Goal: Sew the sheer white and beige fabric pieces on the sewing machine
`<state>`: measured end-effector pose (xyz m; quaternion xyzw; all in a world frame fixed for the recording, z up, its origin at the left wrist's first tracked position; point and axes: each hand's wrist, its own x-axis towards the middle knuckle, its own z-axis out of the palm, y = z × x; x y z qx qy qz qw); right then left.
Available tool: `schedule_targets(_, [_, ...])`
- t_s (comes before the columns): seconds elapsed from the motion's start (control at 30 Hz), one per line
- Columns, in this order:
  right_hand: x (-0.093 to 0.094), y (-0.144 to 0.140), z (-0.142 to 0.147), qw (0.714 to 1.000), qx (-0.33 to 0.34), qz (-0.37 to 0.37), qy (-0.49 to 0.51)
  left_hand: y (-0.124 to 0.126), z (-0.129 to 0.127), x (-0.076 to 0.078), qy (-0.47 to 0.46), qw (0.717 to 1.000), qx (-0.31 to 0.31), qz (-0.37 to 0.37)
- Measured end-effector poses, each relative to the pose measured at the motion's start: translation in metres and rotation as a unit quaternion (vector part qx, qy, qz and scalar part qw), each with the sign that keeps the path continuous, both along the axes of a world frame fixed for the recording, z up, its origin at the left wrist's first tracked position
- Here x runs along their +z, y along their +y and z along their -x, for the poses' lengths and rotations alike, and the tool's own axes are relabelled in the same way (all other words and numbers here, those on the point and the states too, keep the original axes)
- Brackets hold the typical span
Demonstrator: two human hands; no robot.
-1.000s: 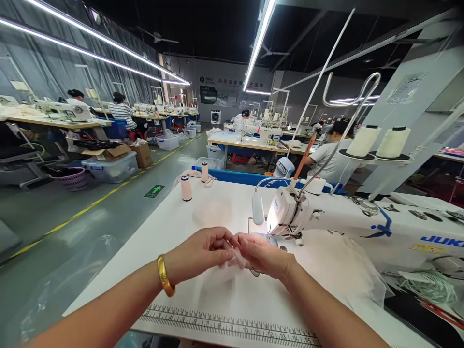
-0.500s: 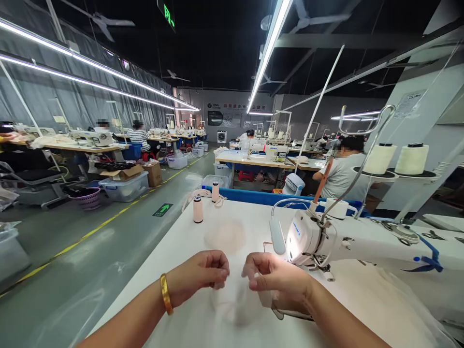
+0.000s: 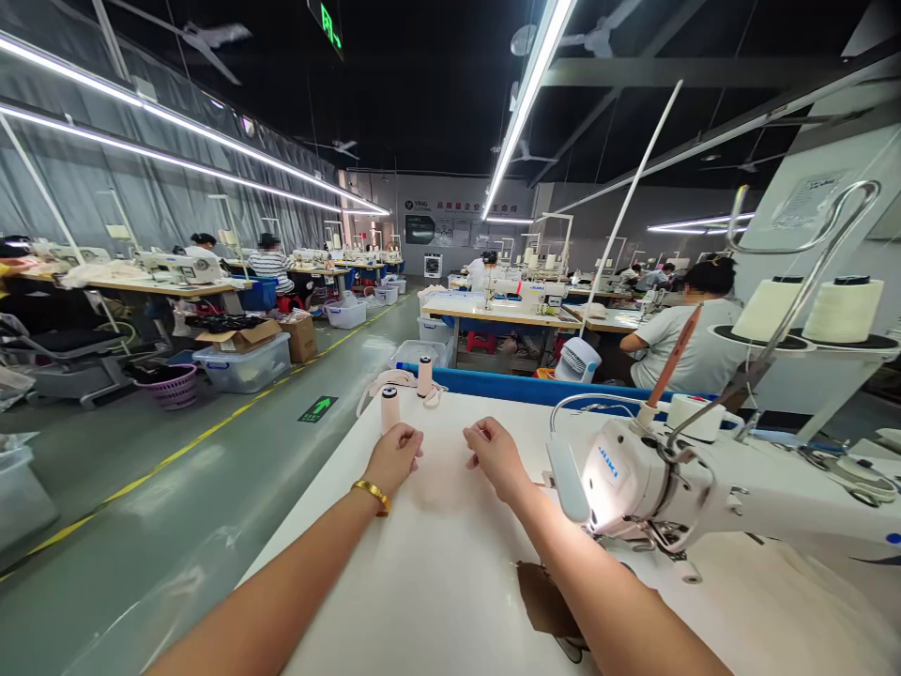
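Both hands are stretched forward over the white sewing table (image 3: 394, 582), fingertips apart from each other. My left hand (image 3: 395, 455), below a gold bangle (image 3: 373, 492), is closed in a pinch just in front of a pale pink thread spool (image 3: 389, 407), partly covering its base. My right hand (image 3: 494, 455) is also pinched, left of the sewing machine head (image 3: 619, 479). Between and below them shows a faint, blurred pale pink patch (image 3: 443, 483); whether it is thin cloth in my fingers or something on the table, I cannot make out.
A second pink spool (image 3: 424, 377) stands behind, beside pale strips. At the right are cream thread cones (image 3: 769, 308) on a stand and pale fabric (image 3: 781, 601) under the machine. A blue edge (image 3: 493, 379) borders the table's back. A person (image 3: 694, 329) sits beyond.
Both hands have moved forward, away from me, and remain pinched. The left is now close to the front spool. My view has shifted slightly, so the machine appears farther right.
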<state>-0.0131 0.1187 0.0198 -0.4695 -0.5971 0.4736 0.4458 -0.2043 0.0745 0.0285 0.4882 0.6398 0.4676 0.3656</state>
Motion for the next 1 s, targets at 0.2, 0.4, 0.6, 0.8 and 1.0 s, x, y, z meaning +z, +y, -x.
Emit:
schedule_targets(0.2, [-0.004,0.026,0.011,0.99,-0.036,-0.05,-0.128,0.008,0.006,-0.011,0.162,0.986,0.039,0.019])
schedule_targets(0.4, [-0.01,0.034,0.009,0.966,-0.063,-0.08,-0.237,0.007,0.011,-0.017,0.285,0.957,0.051,-0.032])
schedule_targets(0.6, [-0.013,0.035,0.008,0.952,-0.068,-0.059,-0.294,0.002,0.004,-0.013,0.367,0.914,-0.02,-0.173])
schedule_targets(0.8, [-0.013,0.036,0.009,0.944,-0.059,-0.039,-0.323,-0.002,0.001,-0.021,0.407,0.898,-0.099,-0.134])
schedule_targets(1.0, [-0.013,0.034,-0.002,0.926,-0.076,-0.025,-0.37,-0.002,0.002,-0.022,0.442,0.886,-0.117,-0.073])
